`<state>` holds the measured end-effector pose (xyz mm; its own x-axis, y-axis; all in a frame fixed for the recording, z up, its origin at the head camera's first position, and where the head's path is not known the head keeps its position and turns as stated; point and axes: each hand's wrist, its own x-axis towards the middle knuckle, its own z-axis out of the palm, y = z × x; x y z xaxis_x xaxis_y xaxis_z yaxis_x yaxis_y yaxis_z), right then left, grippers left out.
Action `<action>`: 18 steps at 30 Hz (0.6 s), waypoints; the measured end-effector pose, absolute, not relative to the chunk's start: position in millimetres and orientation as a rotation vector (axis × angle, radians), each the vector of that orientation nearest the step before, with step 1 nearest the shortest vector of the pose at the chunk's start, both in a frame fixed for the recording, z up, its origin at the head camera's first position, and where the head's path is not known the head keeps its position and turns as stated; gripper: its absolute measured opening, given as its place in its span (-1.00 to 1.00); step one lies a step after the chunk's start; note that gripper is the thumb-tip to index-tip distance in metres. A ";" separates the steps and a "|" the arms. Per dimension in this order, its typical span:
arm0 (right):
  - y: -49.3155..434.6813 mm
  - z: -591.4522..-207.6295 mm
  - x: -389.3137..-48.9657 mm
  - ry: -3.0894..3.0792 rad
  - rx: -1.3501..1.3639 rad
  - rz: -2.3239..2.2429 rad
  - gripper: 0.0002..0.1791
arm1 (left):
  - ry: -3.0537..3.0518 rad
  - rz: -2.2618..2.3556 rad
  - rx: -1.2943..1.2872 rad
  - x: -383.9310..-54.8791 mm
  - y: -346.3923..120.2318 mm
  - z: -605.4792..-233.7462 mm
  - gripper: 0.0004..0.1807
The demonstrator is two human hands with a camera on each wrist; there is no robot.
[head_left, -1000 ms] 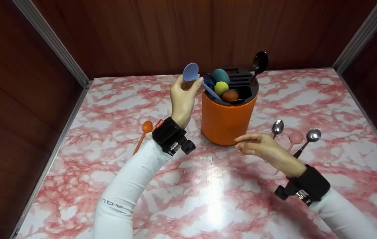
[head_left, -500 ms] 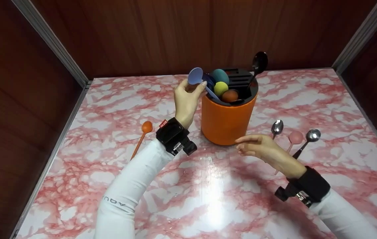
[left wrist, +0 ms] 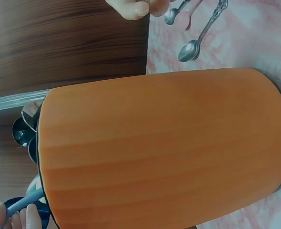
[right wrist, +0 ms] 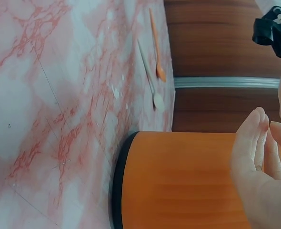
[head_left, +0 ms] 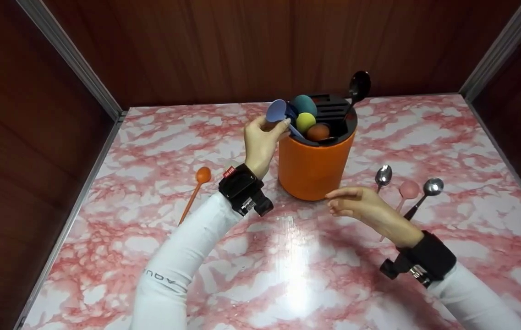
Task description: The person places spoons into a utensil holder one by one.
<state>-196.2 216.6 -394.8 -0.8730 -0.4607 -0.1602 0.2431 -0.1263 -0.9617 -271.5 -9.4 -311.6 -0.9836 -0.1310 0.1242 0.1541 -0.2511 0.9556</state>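
Observation:
My left hand [head_left: 260,144] pinches a periwinkle spoon [head_left: 276,111] just below its bowl, at the left rim of an orange utensil holder [head_left: 315,169]. The spoon leans, its handle running down into the holder's black top. In the left wrist view the fingertips grip the blue handle [left wrist: 25,202] beside the rim. Teal [head_left: 305,106], yellow [head_left: 305,122] and orange-brown [head_left: 319,132] rounded heads fill that compartment, and a black spoon [head_left: 359,87] stands at the right. My right hand [head_left: 370,211] hovers in front of the holder, fingers loosely bent, holding nothing.
An orange spoon [head_left: 203,175] lies on the marbled table at left; the right wrist view adds a pale spoon [right wrist: 157,101] near it. A silver spoon [head_left: 383,175], a pink spoon [head_left: 408,189] and a dark-handled spoon [head_left: 433,187] lie at right. Wood panels enclose the table.
My left hand has moved right and slightly down in the head view, bringing the periwinkle spoon closer to the holder, its handle deeper in. The right hand has barely moved.

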 end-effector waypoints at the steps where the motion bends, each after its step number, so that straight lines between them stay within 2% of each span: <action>1: 216.4 -394.6 -196.1 1.686 -0.239 -2.048 -0.78 | -1.807 -2.352 -0.026 -271.4 -9.3 -311.7 -0.78; 18: 216.1 -396.6 -194.2 1.644 -0.203 -2.074 -0.79 | -2.004 -2.258 -0.019 -273.2 -9.4 -318.3 -0.81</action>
